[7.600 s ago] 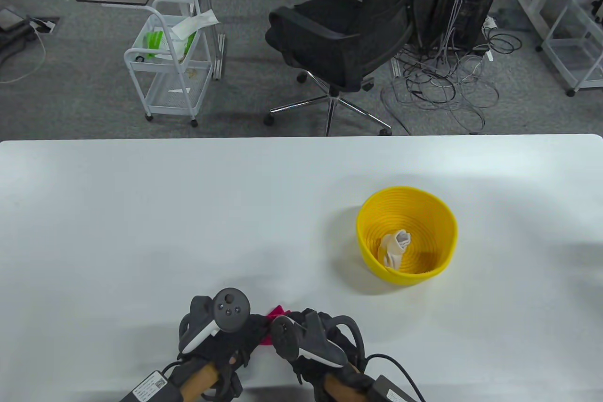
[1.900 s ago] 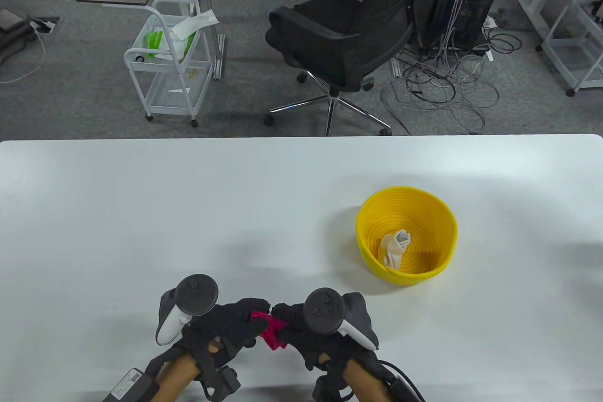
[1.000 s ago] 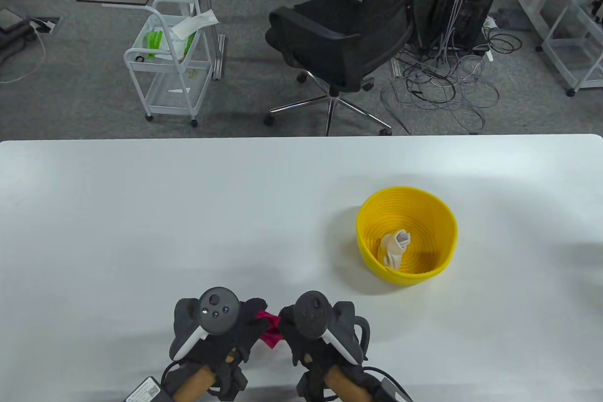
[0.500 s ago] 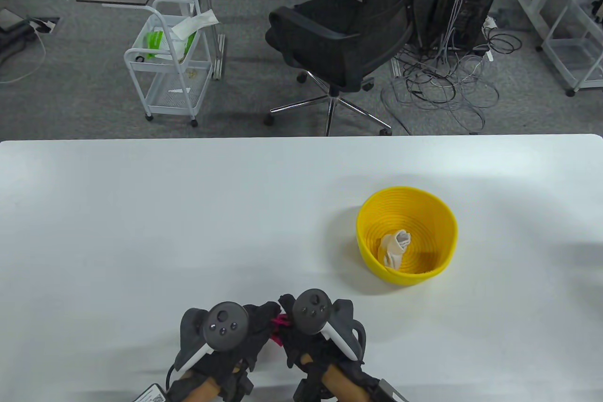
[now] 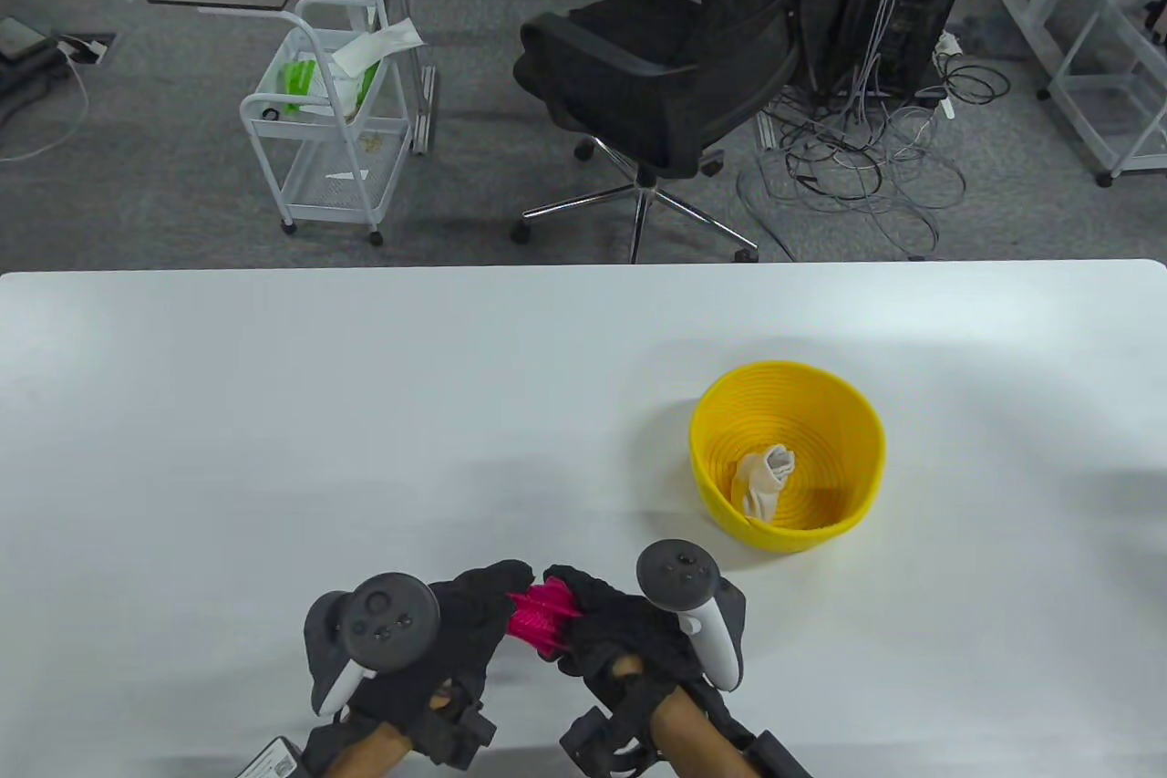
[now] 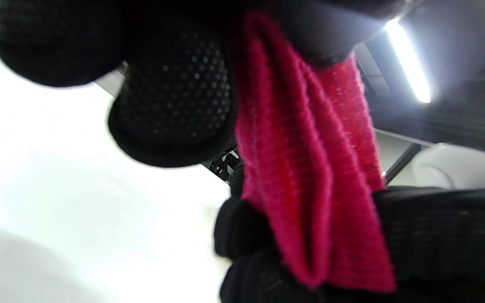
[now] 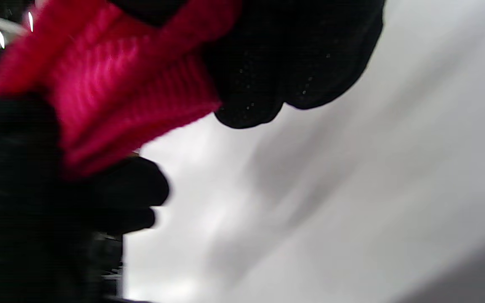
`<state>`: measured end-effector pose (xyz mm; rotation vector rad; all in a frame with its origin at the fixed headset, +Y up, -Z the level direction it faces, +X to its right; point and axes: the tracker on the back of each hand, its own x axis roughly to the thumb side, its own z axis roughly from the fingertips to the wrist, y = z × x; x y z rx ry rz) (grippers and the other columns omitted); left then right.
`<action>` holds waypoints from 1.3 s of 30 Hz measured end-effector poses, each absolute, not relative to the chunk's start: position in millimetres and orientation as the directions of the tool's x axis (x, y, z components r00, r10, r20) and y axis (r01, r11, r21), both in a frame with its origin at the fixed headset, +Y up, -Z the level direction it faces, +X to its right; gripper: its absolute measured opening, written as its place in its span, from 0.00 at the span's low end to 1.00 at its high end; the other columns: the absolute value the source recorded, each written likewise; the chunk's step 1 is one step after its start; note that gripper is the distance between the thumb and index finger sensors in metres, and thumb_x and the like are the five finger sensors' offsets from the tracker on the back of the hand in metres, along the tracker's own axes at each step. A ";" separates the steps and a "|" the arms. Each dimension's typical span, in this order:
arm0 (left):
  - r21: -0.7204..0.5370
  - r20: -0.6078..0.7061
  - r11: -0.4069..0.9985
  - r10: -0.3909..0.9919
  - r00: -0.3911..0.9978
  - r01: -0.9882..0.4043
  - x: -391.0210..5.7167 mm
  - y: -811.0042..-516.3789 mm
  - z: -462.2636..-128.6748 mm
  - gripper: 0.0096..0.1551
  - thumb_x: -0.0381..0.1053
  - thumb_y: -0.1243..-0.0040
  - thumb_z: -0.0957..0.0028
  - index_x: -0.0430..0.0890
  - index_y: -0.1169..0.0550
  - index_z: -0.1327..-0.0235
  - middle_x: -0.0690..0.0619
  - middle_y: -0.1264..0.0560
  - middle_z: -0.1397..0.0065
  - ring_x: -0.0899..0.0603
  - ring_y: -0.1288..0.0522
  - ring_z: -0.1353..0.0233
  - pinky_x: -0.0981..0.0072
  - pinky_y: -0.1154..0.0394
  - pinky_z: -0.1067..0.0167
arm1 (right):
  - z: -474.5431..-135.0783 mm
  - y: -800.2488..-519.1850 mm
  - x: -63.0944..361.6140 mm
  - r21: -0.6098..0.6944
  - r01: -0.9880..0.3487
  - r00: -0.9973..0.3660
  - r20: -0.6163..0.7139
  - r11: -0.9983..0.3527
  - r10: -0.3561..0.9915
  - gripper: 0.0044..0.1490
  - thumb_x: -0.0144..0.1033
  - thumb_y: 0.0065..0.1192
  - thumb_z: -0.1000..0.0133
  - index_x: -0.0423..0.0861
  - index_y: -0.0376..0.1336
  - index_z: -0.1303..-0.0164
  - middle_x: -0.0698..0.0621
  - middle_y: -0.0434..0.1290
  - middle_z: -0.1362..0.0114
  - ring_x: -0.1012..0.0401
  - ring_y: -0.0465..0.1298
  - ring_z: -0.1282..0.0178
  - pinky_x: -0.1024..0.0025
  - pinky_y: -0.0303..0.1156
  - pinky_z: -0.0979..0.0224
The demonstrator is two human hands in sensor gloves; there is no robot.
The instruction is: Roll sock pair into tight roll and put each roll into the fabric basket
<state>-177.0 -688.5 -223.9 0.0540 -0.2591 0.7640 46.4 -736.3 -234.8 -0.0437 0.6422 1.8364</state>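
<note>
White table [image 5: 273, 413], office floor beyond at 12 o'clock with a swivel chair [image 5: 656, 76] and a wire cart [image 5: 319, 130]. Both my hands sit at 6 o'clock, near the table edge. Left hand [image 5: 438, 632] and right hand [image 5: 629, 632] each pinch one end of the pink sock pair [image 5: 540, 618], stretched between them just above the surface. Roll looks loose, not yet tight. Yellow fabric basket [image 5: 866, 440] stands at about 2 o'clock from my hands, well apart, with one cream sock roll [image 5: 764, 479] inside. Judgement: one roll done; pink pair left to finish and drop in.
</note>
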 end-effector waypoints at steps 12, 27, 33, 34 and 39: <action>-0.129 0.123 0.582 0.813 0.569 -0.803 -199.6 -708.8 -242.2 0.24 0.52 0.42 0.55 0.59 0.18 0.45 0.48 0.14 0.43 0.44 0.10 0.59 0.52 0.17 0.61 | -230.5 -716.7 41.4 0.504 -0.833 -0.339 -0.137 -0.229 0.931 0.30 0.31 0.64 0.48 0.50 0.62 0.33 0.52 0.78 0.33 0.60 0.85 0.39 0.54 0.77 0.32; -0.235 -0.086 0.284 0.947 0.311 -0.930 -212.8 -725.4 -251.5 0.23 0.51 0.36 0.58 0.52 0.15 0.48 0.49 0.08 0.52 0.44 0.07 0.56 0.52 0.16 0.60 | -235.4 -713.8 40.4 0.622 -0.694 -0.444 0.029 -0.364 0.896 0.27 0.36 0.68 0.53 0.58 0.69 0.41 0.61 0.80 0.34 0.62 0.82 0.34 0.48 0.69 0.25; -0.280 -0.112 0.115 0.982 0.151 -0.953 -214.1 -726.0 -253.6 0.22 0.52 0.36 0.58 0.51 0.14 0.51 0.49 0.07 0.56 0.46 0.05 0.58 0.54 0.14 0.61 | -241.2 -714.0 49.0 0.613 -0.660 -0.504 0.067 -0.434 0.861 0.26 0.36 0.68 0.53 0.62 0.69 0.43 0.63 0.80 0.35 0.62 0.80 0.33 0.45 0.67 0.24; -0.289 -0.114 0.084 0.986 0.121 -0.954 -213.3 -725.7 -253.9 0.22 0.52 0.36 0.58 0.50 0.14 0.52 0.49 0.07 0.57 0.46 0.05 0.59 0.54 0.14 0.62 | -242.0 -713.5 50.7 0.593 -0.664 -0.519 0.074 -0.456 0.852 0.26 0.37 0.68 0.53 0.62 0.69 0.43 0.63 0.80 0.36 0.62 0.81 0.34 0.46 0.68 0.25; -0.416 -0.080 -0.013 0.997 0.023 -0.909 -202.2 -720.8 -251.8 0.22 0.52 0.36 0.57 0.50 0.14 0.52 0.53 0.07 0.57 0.46 0.07 0.53 0.52 0.17 0.56 | -243.0 -715.1 53.5 0.556 -0.633 -0.591 0.102 -0.538 0.800 0.26 0.37 0.67 0.53 0.61 0.70 0.43 0.60 0.81 0.38 0.62 0.82 0.38 0.46 0.69 0.27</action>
